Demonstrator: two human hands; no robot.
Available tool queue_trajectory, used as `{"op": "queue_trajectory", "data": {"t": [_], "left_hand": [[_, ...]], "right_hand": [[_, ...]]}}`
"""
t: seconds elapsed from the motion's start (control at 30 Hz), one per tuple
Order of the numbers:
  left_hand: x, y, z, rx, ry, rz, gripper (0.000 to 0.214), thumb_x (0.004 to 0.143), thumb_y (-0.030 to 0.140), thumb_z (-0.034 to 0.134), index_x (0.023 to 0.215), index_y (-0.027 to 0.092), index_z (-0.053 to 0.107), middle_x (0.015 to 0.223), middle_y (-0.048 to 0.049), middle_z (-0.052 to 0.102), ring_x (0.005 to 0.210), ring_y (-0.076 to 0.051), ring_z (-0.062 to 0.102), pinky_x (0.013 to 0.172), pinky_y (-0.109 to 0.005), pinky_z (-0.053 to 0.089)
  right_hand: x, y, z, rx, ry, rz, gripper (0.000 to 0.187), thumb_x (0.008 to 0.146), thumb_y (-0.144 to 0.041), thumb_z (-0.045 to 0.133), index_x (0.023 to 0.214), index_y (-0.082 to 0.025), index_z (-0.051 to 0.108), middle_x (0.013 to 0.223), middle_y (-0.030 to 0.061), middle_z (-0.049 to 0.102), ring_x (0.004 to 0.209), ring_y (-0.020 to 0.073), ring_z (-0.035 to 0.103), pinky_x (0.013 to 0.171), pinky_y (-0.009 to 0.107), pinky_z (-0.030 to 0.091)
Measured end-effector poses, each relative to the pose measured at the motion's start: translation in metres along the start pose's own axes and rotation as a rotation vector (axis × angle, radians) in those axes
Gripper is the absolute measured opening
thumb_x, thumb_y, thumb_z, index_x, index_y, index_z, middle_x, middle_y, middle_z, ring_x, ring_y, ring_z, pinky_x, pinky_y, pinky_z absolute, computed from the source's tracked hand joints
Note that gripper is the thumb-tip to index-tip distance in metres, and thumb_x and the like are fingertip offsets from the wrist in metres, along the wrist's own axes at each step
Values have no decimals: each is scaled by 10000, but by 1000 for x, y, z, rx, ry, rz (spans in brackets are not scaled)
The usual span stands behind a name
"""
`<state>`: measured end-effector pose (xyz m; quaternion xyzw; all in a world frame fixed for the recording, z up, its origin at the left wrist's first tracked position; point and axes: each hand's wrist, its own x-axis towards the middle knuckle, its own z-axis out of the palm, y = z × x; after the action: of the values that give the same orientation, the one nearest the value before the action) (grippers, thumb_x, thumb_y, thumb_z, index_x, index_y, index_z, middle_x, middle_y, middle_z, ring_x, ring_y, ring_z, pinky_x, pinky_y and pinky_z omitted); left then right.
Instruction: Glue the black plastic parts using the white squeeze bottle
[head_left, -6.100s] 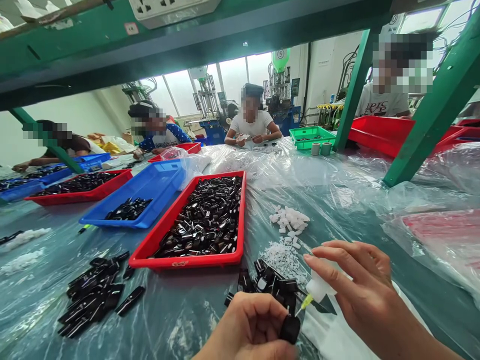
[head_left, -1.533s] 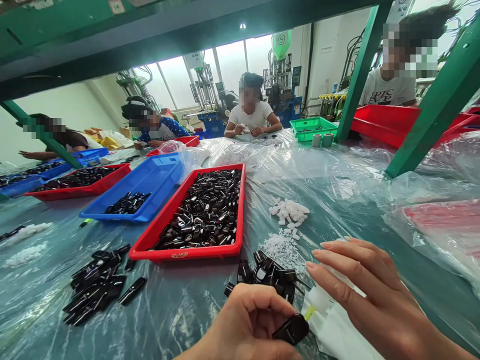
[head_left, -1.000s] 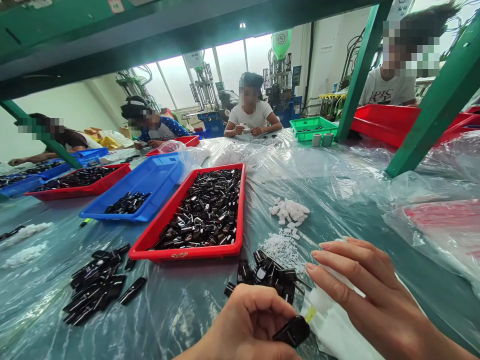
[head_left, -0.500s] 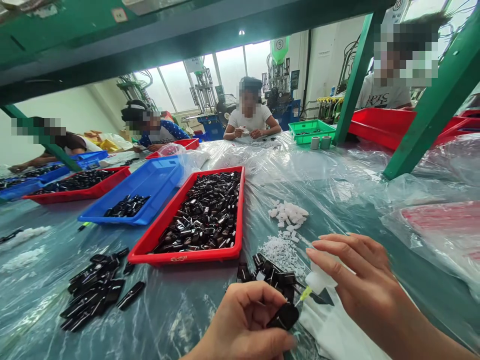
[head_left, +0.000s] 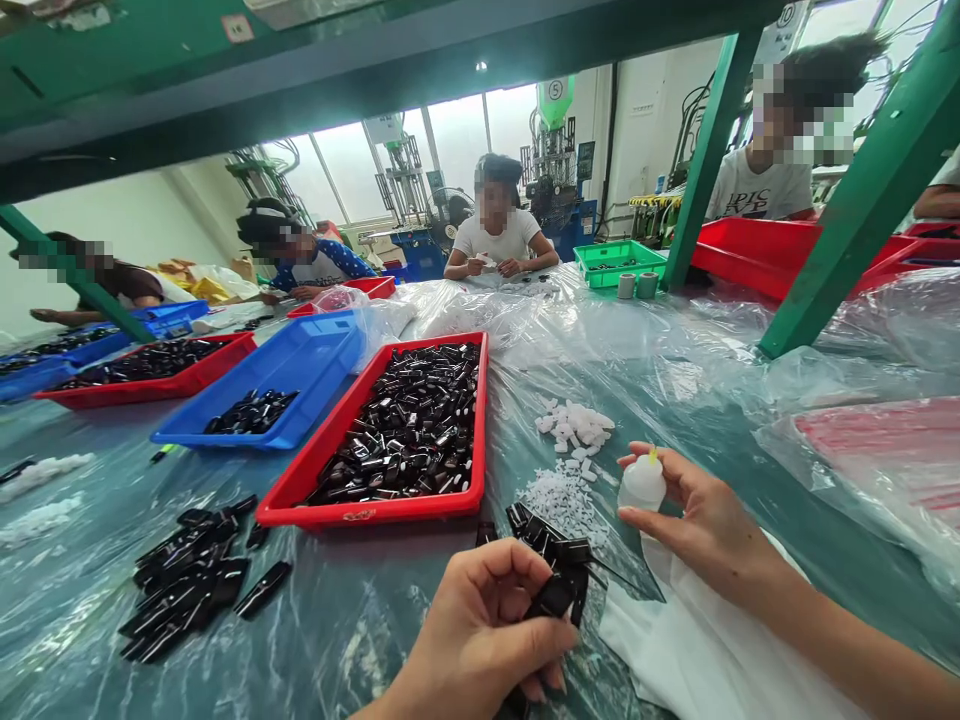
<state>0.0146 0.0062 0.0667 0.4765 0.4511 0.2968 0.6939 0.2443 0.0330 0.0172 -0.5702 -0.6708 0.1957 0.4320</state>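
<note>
My right hand (head_left: 709, 525) holds a white plastic squeeze bottle (head_left: 643, 483) upright between thumb and fingers, its yellow nozzle pointing up. It rests above a white cloth (head_left: 694, 640). My left hand (head_left: 476, 630) is closed on a small glossy black plastic piece (head_left: 553, 598), right at the edge of a loose pile of similar black pieces (head_left: 551, 550). Part of that pile is hidden behind my left hand. Crumbled white plastic bits (head_left: 561, 505) and a heap of white chunks (head_left: 576, 424) lie just beyond.
A red tray (head_left: 442, 510) full of black pieces and a blue tray (head_left: 300, 350) sit on the plastic-sheeted table (head_left: 360, 640). More black pieces (head_left: 187, 570) lie loose at left. Several co-workers sit around it, and green steel legs (head_left: 709, 160) stand at right.
My right hand has drawn back and turned the bottle nozzle-up. My left hand has lowered the black piece towards the pile and turned it.
</note>
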Motion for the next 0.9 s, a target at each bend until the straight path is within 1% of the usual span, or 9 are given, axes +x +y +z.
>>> {"op": "queue_trajectory", "data": {"t": [0.1, 0.2, 0.23, 0.27, 0.3, 0.4, 0.47, 0.7, 0.9], "left_hand": [[0, 2, 0, 6, 42, -8, 252, 624, 206, 739, 714, 149, 511, 561, 34, 596, 422, -74, 561, 368, -124, 417], [0, 5, 2, -8, 57, -20, 269, 619, 219, 749, 720, 145, 511, 574, 35, 594, 438, -71, 565, 390, -128, 433], [0, 6, 2, -15, 56, -22, 274, 617, 223, 753, 719, 143, 512, 580, 32, 597, 444, -71, 568, 398, -130, 439], [0, 7, 3, -23, 52, -20, 277, 616, 223, 755, 720, 141, 513, 588, 29, 601, 452, -73, 572, 405, -133, 445], [0, 7, 3, -30, 48, -18, 278, 615, 220, 756, 724, 140, 514, 594, 27, 604, 456, -75, 576, 409, -135, 449], [1, 7, 3, -32, 41, -22, 271, 620, 195, 748, 749, 136, 518, 602, 22, 611, 472, -82, 585, 424, -144, 460], [1, 7, 3, -16, 36, -29, 255, 629, 185, 737, 755, 133, 521, 584, 23, 605, 476, -83, 582, 433, -147, 463], [-2, 2, 6, 58, 22, -20, 216, 640, 172, 711, 718, 142, 512, 548, 41, 570, 455, -77, 558, 424, -147, 445], [-2, -3, 9, 60, 2, -35, 181, 641, 140, 683, 724, 145, 522, 549, 46, 558, 445, -71, 556, 428, -144, 436]], "right_hand": [[-5, -14, -10, -73, 184, 4, 665, 766, -424, 645, 1315, -187, 354, 1207, 141, 542, 1041, 275, 575, 753, 386, 538], [-12, -41, -19, -179, 403, -182, 355, 778, -349, 641, 1072, -206, 505, 1026, 70, 572, 866, 198, 590, 664, 303, 518], [-14, -51, -20, -170, 383, -314, 159, 806, -253, 612, 936, -207, 532, 921, 40, 583, 792, 160, 581, 648, 270, 499], [-16, -59, -20, -119, 232, -440, 60, 822, -155, 572, 832, -206, 542, 805, 11, 575, 740, 133, 569, 617, 236, 480], [-19, -66, -18, -69, 81, -521, 107, 820, -98, 542, 796, -201, 542, 740, -4, 568, 693, 116, 557, 599, 218, 474], [-28, -72, -5, -94, -293, -540, 174, 800, -50, 531, 717, -201, 553, 721, -12, 589, 702, 118, 558, 642, 235, 480], [-35, -67, 6, -190, -409, -492, 173, 797, -66, 553, 707, -212, 575, 752, -7, 599, 743, 139, 562, 687, 269, 482], [-46, -53, 22, -211, -355, -499, 204, 799, -44, 501, 701, -216, 551, 767, -3, 597, 724, 148, 561, 694, 284, 482], [-36, -61, 10, 126, -89, -365, 138, 866, -94, 460, 836, -191, 554, 773, 13, 584, 727, 122, 581, 629, 215, 491]]}}
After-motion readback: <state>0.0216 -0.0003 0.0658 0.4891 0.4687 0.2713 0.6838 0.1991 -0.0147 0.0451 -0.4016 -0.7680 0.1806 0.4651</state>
